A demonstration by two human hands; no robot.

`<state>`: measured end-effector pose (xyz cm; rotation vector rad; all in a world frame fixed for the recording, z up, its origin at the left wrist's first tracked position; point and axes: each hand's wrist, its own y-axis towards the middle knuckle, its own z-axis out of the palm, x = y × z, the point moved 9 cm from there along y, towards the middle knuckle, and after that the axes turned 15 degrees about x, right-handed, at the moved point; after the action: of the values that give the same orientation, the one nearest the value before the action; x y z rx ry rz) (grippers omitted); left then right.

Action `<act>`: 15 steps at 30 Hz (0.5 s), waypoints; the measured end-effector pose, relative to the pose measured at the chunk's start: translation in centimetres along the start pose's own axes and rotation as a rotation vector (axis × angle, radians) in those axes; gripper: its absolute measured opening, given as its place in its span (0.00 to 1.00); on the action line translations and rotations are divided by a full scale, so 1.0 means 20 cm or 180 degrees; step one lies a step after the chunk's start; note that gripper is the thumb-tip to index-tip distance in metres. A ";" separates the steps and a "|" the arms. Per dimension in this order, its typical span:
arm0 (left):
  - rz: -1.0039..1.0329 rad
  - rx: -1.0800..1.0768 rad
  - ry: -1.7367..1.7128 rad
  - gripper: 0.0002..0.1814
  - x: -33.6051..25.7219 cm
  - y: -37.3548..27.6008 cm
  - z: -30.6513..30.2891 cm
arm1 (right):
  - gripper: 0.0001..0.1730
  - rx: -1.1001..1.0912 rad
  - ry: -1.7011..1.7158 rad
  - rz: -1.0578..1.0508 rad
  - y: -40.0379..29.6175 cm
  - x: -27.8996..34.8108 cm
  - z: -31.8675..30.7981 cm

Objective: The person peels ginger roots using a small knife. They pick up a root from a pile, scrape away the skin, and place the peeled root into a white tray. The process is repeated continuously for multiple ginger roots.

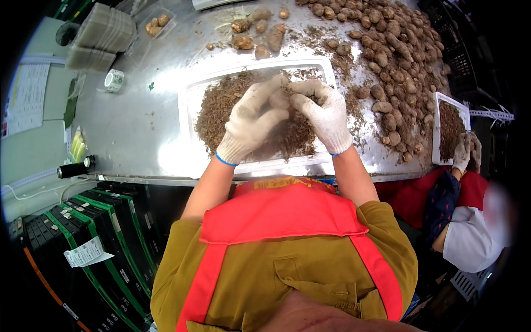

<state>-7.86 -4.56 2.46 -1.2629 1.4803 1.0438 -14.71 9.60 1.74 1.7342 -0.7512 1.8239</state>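
Note:
My left hand (253, 118), in a white knit glove with a blue cuff edge, curls around a small rounded thing that looks like a taro corm (278, 99); fingers partly hide it. From the other side, my right hand (321, 114), gloved alike, brings its fingertips to the corm's right end. Whether these fingertips grip it is hard to tell. Both hands are over a white plastic tray (183, 120). A thick layer of brown fibrous peelings (215, 112) lies in the tray beneath them.
Unpeeled taro corms (394, 54) form a large heap at the right; a few cleaned-looking corms (242, 41) lie beyond the tray. Clear plastic containers (103, 31) and a label roll (113, 80) stand left. A co-worker's gloved hands (466, 151) work beside a second tray (436, 137).

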 end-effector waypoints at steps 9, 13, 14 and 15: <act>-0.0176 -0.0554 -0.0143 0.28 -0.04 -0.03 0.04 | 0.08 -0.0556 -0.0854 -0.0966 -0.08 0.12 0.03; -0.0436 -0.0650 -0.0771 0.27 0.07 -0.02 0.04 | 0.07 -0.0143 -0.1105 -0.0995 -0.09 0.04 0.08; -0.0550 -0.0742 -0.1318 0.27 0.13 -0.02 0.02 | 0.06 0.0124 -0.1300 -0.1100 -0.11 0.04 0.14; -0.0665 -0.0828 -0.1862 0.27 0.20 -0.01 -0.01 | 0.05 0.0390 -0.1492 -0.1205 -0.13 0.04 0.20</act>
<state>-7.95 -5.71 -1.39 -1.1240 0.7725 1.3479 -10.02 8.61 2.84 2.2427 -0.4402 1.2478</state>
